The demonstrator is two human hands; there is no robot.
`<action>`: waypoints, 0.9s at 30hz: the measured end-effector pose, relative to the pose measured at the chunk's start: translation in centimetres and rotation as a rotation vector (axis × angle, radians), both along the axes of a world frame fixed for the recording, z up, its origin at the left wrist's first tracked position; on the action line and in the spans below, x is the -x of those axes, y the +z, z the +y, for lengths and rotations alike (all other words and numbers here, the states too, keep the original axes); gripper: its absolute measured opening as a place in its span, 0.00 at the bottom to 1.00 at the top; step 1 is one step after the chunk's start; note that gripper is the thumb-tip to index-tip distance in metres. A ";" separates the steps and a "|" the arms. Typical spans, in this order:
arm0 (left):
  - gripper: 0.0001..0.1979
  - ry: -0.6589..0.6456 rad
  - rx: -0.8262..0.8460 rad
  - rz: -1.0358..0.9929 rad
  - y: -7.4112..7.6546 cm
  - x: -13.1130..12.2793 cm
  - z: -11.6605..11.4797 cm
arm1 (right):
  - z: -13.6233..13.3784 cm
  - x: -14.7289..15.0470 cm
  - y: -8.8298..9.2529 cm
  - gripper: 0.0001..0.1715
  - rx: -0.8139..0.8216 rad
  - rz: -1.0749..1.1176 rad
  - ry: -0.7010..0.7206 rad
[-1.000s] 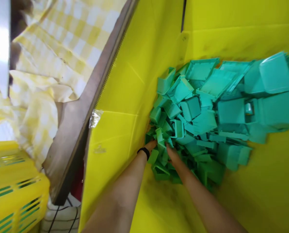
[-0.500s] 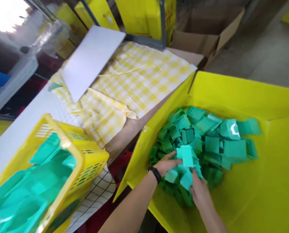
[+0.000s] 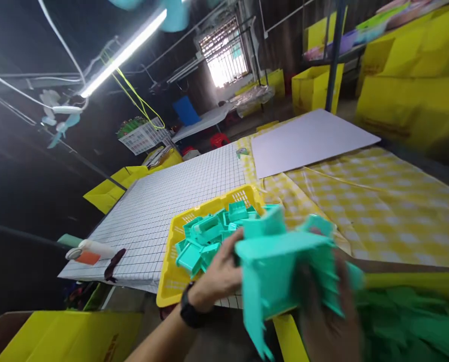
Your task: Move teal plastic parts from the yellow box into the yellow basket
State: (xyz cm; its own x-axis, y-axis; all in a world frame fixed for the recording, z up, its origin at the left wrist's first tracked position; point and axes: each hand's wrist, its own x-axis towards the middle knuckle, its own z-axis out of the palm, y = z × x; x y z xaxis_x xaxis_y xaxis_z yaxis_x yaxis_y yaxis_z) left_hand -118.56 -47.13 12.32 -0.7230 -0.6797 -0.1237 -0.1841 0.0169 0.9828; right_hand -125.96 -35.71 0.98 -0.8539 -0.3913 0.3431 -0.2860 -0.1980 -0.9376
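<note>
- Head view: the left hand (image 3: pixel 219 274) and the right hand (image 3: pixel 328 322) are pressing from either side on a bundle of teal plastic parts (image 3: pixel 285 269), gripping it between them in the air; the right hand is blurred, so its fingers cannot be made out.
- The bundle is hanging just in front of the yellow basket (image 3: pixel 174 286), which is sitting on the tabletop (image 3: pixel 172 206) and is already holding a layer of the same teal parts (image 3: pixel 205 234).
- As a judgement, the work is partway along: the basket is partly filled, this load is lifted but not yet set down in it, and a large heap of green parts (image 3: pixel 409 322) is lying low on the right in a yellow bin (image 3: pixel 416 280), so much appears left to shift.
- Around the basket, the tabletop is wearing a white gridded sheet, and beside it a yellow checked cloth (image 3: pixel 378 201) is lying with a white board (image 3: pixel 307 141) on top.
- At the sheet's near left corner a white roll with an orange piece (image 3: pixel 89 251) is resting.
- Yellow boxes (image 3: pixel 409 95) are standing stacked at the far right, and another yellow box (image 3: pixel 59 337) is sitting low on the left.
- Nothing is lying between the bundle and the basket's open top; only its near rim is standing in the way.
</note>
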 end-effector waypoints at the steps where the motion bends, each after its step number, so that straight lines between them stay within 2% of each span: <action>1: 0.42 0.030 0.055 0.028 0.8 -1.2 -1.9 | -1.8 0.6 1.4 0.28 0.011 -0.001 0.073; 2: 0.38 0.054 0.122 0.039 1.1 -2.2 -3.8 | -3.8 1.2 2.3 0.26 0.042 0.027 0.087; 4: 0.30 0.147 0.340 -0.024 0.6 -3.9 -7.3 | -7.8 2.0 2.7 0.26 -0.011 0.100 0.091; 6: 0.22 0.277 0.536 -0.157 -0.9 -5.5 -10.2 | -10.2 2.1 1.4 0.28 -0.114 0.092 0.089; 7: 0.19 0.341 0.592 -0.217 -1.9 -6.3 -11.3 | -10.6 1.9 0.4 0.29 -0.155 0.069 0.088; 9: 0.17 0.461 0.612 -0.280 -3.6 -7.9 -12.6 | -9.8 1.4 -1.3 0.29 -0.183 0.037 0.075; 12: 0.19 0.623 0.647 -0.321 -5.0 -9.4 -12.3 | -5.9 0.3 -2.9 0.23 -0.153 0.089 -0.021; 14: 0.18 0.679 0.743 -0.328 -5.2 -9.3 -10.6 | -2.4 -0.4 -4.0 0.18 -0.156 0.110 -0.115; 16: 0.16 0.640 0.914 -0.286 -5.3 -8.1 -7.9 | 1.3 -1.1 -5.9 0.17 -0.212 -0.017 -0.167; 18: 0.13 0.484 1.077 -0.190 -5.9 -6.2 -4.3 | 5.1 -1.9 -8.9 0.20 -0.302 -0.253 -0.186; 20: 0.11 0.235 1.123 -0.081 -7.3 -3.9 -0.4 | 9.1 -2.5 -12.8 0.24 -0.401 -0.497 -0.214; 22: 0.11 -0.058 1.002 -0.022 -9.8 -1.5 3.6 | 13.0 -3.0 -17.0 0.21 -0.500 -0.711 -0.285; 24: 0.11 -0.287 0.677 -0.119 -13.4 1.3 7.0 | 16.6 -3.4 -21.1 0.16 -0.574 -0.955 -0.366; 26: 0.11 -0.349 0.240 -0.388 -18.2 4.5 9.4 | 19.4 -3.6 -24.7 0.15 -0.575 -1.173 -0.436; 27: 0.13 -0.346 0.136 -0.502 -20.8 6.2 10.2 | 20.5 -3.5 -26.3 0.16 -0.548 -1.261 -0.468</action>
